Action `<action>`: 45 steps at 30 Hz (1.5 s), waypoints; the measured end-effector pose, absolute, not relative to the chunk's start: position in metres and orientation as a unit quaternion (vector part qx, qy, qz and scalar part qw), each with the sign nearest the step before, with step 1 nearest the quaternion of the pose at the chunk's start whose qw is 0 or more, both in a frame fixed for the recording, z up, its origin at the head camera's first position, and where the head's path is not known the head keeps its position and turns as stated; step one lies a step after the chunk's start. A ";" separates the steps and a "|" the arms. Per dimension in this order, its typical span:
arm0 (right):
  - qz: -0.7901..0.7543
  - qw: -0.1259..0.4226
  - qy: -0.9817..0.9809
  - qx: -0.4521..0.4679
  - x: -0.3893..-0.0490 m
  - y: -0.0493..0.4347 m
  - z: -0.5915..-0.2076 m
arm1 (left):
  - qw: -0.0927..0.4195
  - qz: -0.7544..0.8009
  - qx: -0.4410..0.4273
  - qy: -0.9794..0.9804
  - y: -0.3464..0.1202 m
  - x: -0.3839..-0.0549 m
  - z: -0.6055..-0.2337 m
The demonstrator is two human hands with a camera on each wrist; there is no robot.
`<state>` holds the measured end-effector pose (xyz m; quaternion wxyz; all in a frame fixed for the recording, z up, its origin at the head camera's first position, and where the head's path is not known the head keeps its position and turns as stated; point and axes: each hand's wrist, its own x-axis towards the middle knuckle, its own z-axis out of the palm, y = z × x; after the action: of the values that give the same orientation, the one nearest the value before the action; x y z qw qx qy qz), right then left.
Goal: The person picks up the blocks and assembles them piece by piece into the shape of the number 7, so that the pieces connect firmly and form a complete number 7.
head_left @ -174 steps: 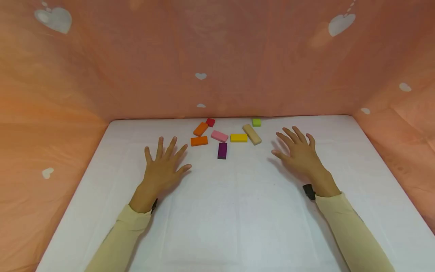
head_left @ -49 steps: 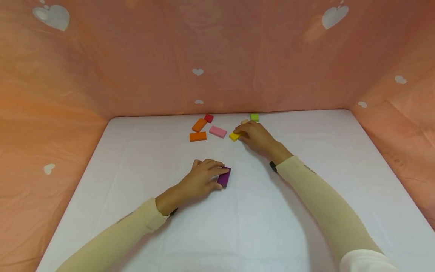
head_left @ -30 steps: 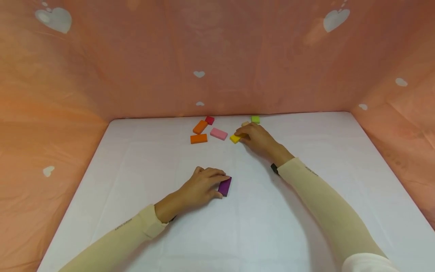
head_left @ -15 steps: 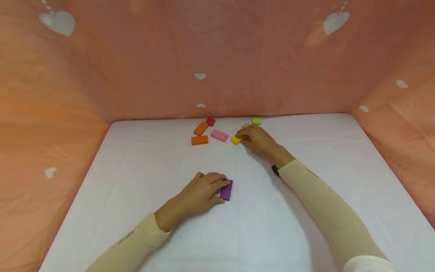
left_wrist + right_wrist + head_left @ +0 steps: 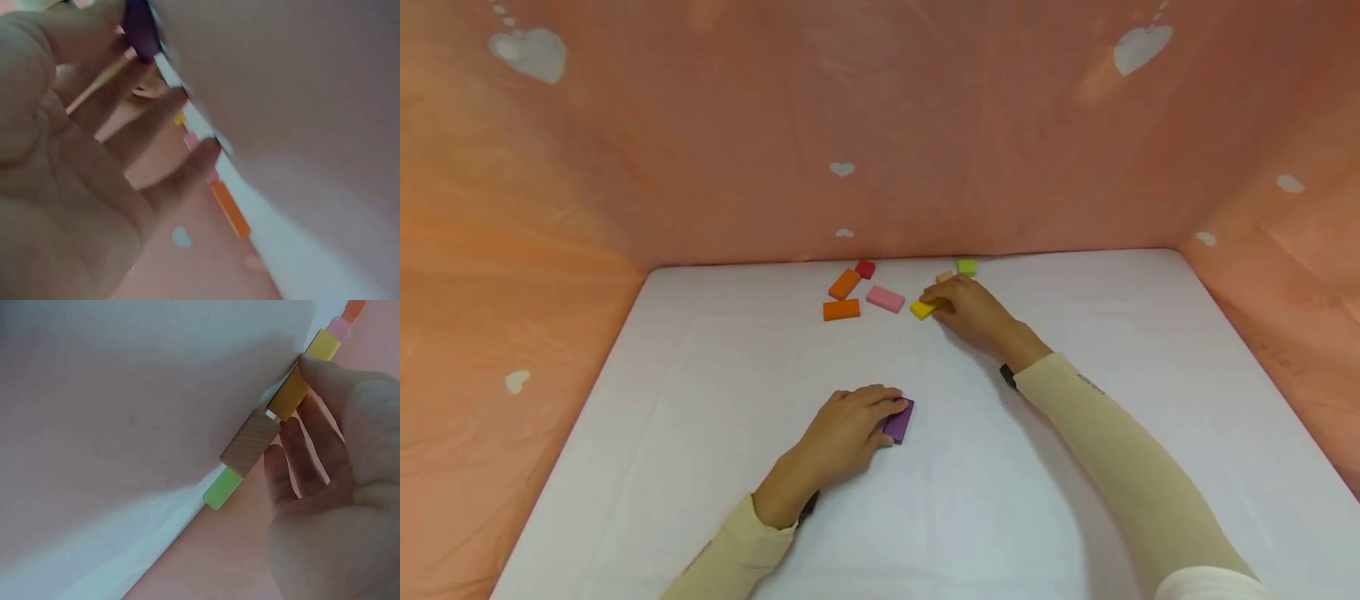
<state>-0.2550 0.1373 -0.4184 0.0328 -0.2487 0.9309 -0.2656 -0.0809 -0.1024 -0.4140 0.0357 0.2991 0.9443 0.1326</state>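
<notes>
My left hand [image 5: 844, 432] pinches a purple rectangular block [image 5: 899, 423] between thumb and fingers, near the middle of the white table. In the left wrist view the purple block [image 5: 141, 28] shows at the top, by the thumb and a finger. Farther back, my right hand [image 5: 976, 312] has its thumb and fingers on a yellow block [image 5: 922, 309] and grips it. In the right wrist view, the yellow block [image 5: 290, 390] lies at the thumb tip, with a plain wooden block [image 5: 251, 444] and a light green block [image 5: 223, 489] beside it. The right hand covers most of the wooden block in the head view.
On the white table [image 5: 715, 375], a pink block [image 5: 885, 299] lies left of the yellow one. Two orange blocks [image 5: 842, 310] and a red block [image 5: 866, 269] are farther left. Peach cloth [image 5: 910, 125] with white hearts rises behind and at both sides.
Both hands were spread and empty at first. The left has since taken the purple block and drawn it nearer; the right has gripped the yellow block, now angled. Little has moved over the last half second.
</notes>
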 end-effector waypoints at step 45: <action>-0.216 0.015 0.931 -0.293 -0.259 0.141 -0.416 | 0.060 0.201 0.262 0.942 -0.095 -0.084 -0.410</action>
<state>-0.2587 0.1408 -0.4160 0.0146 -0.2935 0.9312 -0.2156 -0.0841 -0.0953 -0.4104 0.0605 0.2621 0.9419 0.2011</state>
